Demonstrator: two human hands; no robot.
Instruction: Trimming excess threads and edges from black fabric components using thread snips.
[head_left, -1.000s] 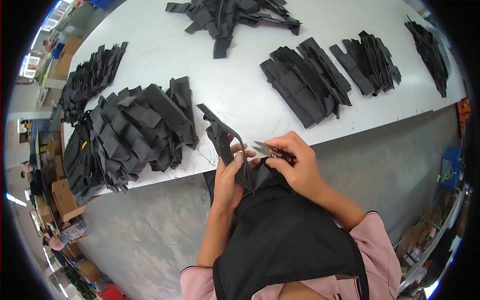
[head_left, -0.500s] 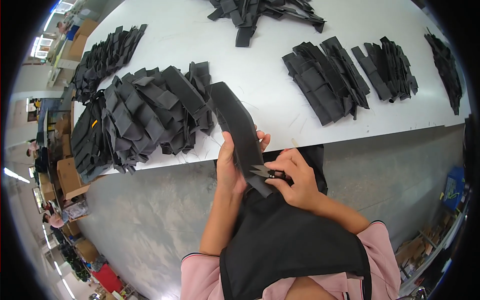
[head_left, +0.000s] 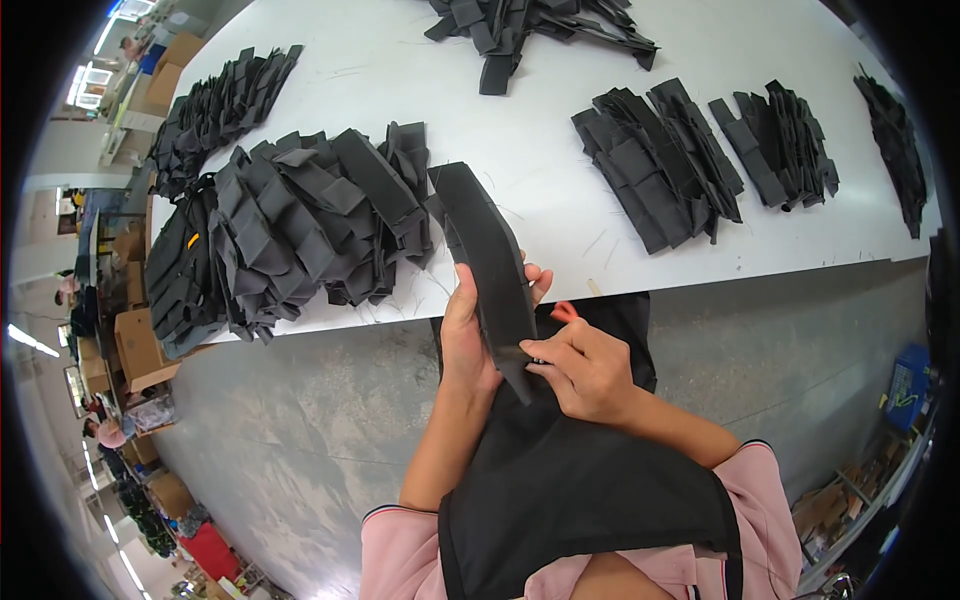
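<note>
My left hand [head_left: 470, 325] is closed around a folded black fabric strip [head_left: 480, 230], thumb on the near side and fingertips showing past the right edge. The strip stands tilted in front of me, its upper end over the table edge and its lower end above my apron. My right hand [head_left: 590, 370] is closed on small thread snips [head_left: 514, 353], which lie against the strip's lower part. Most of the snips is hidden by my fingers and the blades are blurred. A small orange-red thing [head_left: 565, 311] shows just behind my right hand.
On the white table [head_left: 500, 130] lie several piles of black strips: a large heap [head_left: 300, 220] at left, another pile [head_left: 225, 110] behind it, one [head_left: 535, 30] at the far side, and bundles [head_left: 655, 165] at right. A blue crate [head_left: 907, 388] stands on the floor at right.
My right hand has turned and closed in, so the snips' blades, plain before, are now mostly hidden against the strip. The left hand and strip have shifted slightly right.
</note>
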